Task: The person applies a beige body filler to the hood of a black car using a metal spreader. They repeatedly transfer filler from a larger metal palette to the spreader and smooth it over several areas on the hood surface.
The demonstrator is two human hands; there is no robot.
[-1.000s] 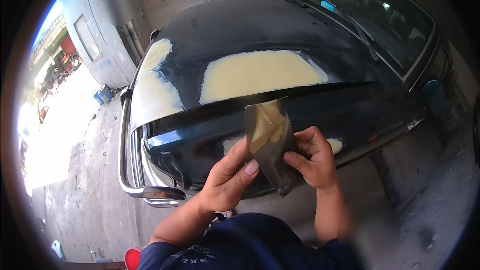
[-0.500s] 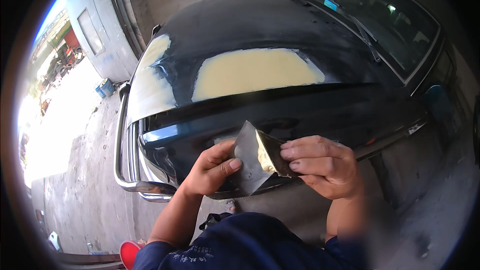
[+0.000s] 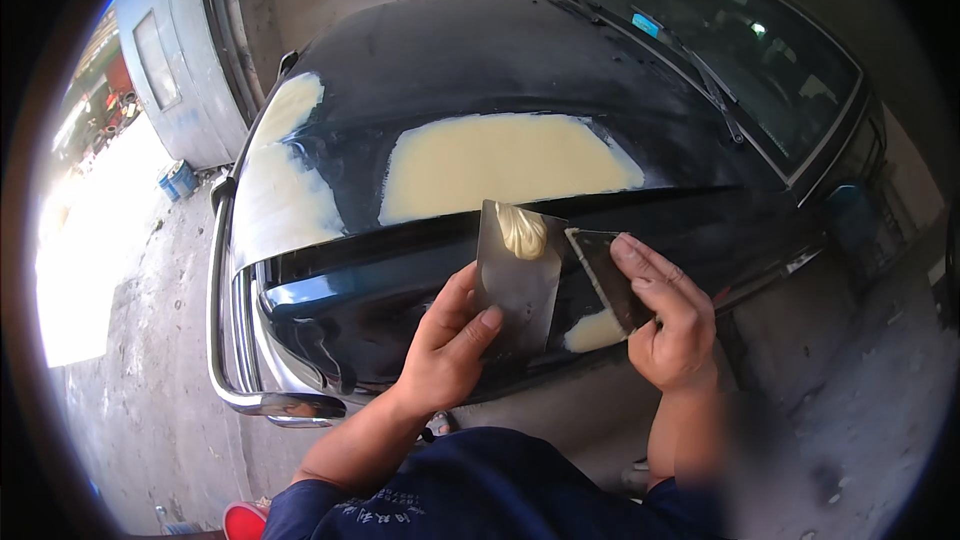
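Observation:
My left hand [image 3: 452, 345] grips a flat grey metal plate [image 3: 518, 295] by its lower left edge, thumb on top. A lump of pale yellow body filler [image 3: 522, 233] lies near the plate's far end. Closed on a dark, thin spreader [image 3: 612, 275], my right hand [image 3: 672, 310] keeps it just right of the plate, a small gap between them. Filler lines the spreader's left edge. Both hands are over the front of a black car [image 3: 430, 50]. A broad dried-looking filler patch [image 3: 510, 165] covers part of its hood, and a smaller patch [image 3: 597, 330] shows below the spreader.
Another filler area [image 3: 290, 185] covers the car's left front corner. A chrome bumper bar [image 3: 217, 320] sticks out there. On the floor stand a blue can [image 3: 178, 180] by the grey door [image 3: 190, 70] and a red container [image 3: 243, 520] near my left side.
The spreader has come away from the plate and moved right. The filler now sits as a lump on the plate instead of along the spreader. The view has shifted slightly.

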